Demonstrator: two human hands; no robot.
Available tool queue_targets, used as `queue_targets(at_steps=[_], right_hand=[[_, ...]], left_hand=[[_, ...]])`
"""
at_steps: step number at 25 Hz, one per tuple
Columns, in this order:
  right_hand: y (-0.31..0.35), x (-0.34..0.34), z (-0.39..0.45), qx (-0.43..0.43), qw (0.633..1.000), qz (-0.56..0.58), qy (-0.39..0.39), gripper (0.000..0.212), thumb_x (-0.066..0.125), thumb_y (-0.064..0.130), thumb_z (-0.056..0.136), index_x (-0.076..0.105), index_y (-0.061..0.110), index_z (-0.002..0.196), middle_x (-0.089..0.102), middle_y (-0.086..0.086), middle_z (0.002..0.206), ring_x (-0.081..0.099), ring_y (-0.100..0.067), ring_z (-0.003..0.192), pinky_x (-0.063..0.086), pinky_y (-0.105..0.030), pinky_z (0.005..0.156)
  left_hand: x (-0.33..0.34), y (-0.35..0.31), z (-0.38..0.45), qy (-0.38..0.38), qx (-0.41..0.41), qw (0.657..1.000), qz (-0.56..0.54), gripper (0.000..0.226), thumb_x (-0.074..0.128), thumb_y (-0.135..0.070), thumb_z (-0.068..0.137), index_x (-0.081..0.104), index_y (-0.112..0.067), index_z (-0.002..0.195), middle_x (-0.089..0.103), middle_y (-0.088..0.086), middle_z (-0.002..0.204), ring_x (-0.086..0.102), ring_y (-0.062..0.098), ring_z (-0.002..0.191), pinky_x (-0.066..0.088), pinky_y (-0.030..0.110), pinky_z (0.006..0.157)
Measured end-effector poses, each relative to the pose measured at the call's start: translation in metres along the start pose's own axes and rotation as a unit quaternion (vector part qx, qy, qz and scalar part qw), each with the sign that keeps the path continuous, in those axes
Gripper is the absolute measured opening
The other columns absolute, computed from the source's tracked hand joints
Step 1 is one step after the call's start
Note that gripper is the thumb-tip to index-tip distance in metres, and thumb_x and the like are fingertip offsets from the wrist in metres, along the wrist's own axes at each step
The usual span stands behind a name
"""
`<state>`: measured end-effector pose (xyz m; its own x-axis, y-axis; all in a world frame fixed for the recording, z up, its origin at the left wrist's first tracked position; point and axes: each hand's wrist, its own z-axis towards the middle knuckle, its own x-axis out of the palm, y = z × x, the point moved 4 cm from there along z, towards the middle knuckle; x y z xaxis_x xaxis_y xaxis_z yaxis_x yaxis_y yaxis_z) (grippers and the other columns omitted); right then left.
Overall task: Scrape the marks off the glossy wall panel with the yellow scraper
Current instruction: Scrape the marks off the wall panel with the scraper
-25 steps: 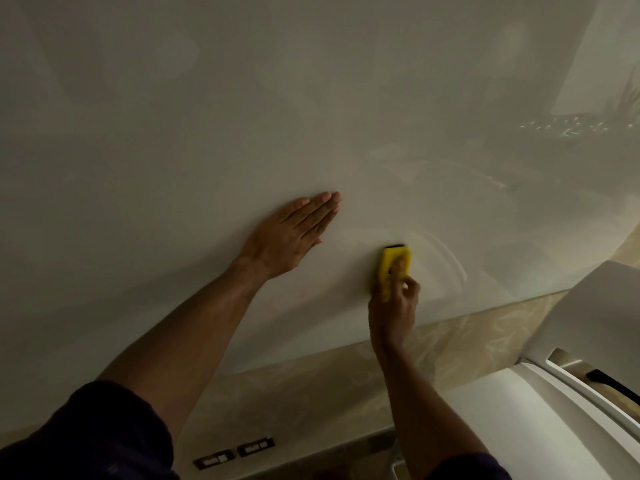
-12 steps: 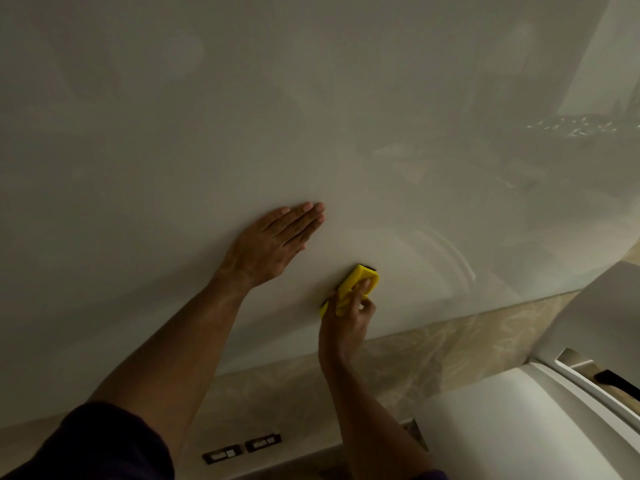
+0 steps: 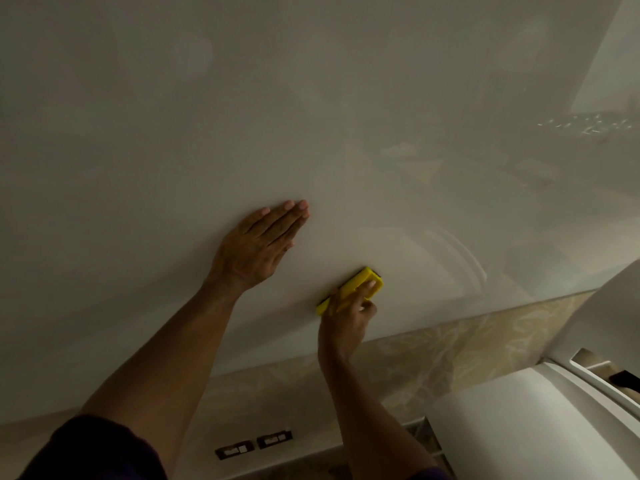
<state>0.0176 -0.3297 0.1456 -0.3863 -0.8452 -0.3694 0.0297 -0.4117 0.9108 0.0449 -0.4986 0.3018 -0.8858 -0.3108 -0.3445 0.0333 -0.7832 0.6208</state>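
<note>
A glossy off-white wall panel (image 3: pixel 311 116) fills most of the view. My left hand (image 3: pixel 258 249) lies flat on it, palm down, fingers together and pointing up-right. Lower right of it, my right hand (image 3: pixel 348 317) grips the yellow scraper (image 3: pixel 356 287), which is pressed against the panel near its lower edge and tilted, its dark blade end up-right. Faint curved streaks (image 3: pixel 460 251) show on the panel to the right of the scraper.
Below the panel runs a beige marbled strip (image 3: pixel 433 344) with two dark wall sockets (image 3: pixel 254 445). A white appliance or cabinet (image 3: pixel 536 427) stands at the lower right, close to my right forearm. The panel reflects dim room shapes.
My right hand has moved left and down with the scraper, which turned from upright to tilted. In the last half second it held nearly still. My left hand stays flat on the panel.
</note>
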Motion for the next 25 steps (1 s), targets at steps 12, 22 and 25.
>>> queue_targets(at_steps=[12, 22, 25], right_hand=[[-0.039, 0.005, 0.005, 0.059, 0.997, -0.021, -0.041, 0.081, 0.063, 0.028, 0.104, 0.014, 0.011, 0.166, 0.044, -0.028, 0.13, 0.055, -0.048, 0.108, 0.049, -0.044, 0.092], [0.028, 0.044, -0.062, -0.54, 0.828, -0.142, 0.05, 0.084, 0.087, 0.012, 0.081, 0.049, 0.025, 0.154, 0.065, -0.021, 0.117, 0.061, -0.038, 0.079, 0.055, -0.04, 0.058], [0.011, 0.023, -0.034, -0.291, 0.955, -0.046, -0.024, 0.081, 0.078, 0.007, 0.089, 0.039, 0.025, 0.158, 0.051, -0.027, 0.137, 0.058, -0.048, 0.11, 0.06, -0.049, 0.071]], left_hand=[[-0.021, 0.05, -0.029, 0.01, -0.018, 1.0, -0.002, 0.054, 0.041, -0.026, 0.113, 0.034, -0.015, 0.165, 0.029, 0.0, 0.172, 0.026, 0.014, 0.158, 0.009, 0.033, 0.131], [-0.019, 0.06, -0.051, -0.001, -0.05, 0.999, 0.004, 0.057, 0.039, -0.027, 0.113, 0.027, -0.018, 0.168, 0.023, -0.004, 0.173, 0.011, 0.011, 0.163, 0.01, 0.033, 0.131], [-0.027, 0.078, -0.073, 0.01, -0.05, 0.998, 0.034, 0.058, 0.041, -0.028, 0.113, 0.026, -0.019, 0.168, 0.022, -0.004, 0.174, 0.012, 0.011, 0.163, 0.011, 0.034, 0.131]])
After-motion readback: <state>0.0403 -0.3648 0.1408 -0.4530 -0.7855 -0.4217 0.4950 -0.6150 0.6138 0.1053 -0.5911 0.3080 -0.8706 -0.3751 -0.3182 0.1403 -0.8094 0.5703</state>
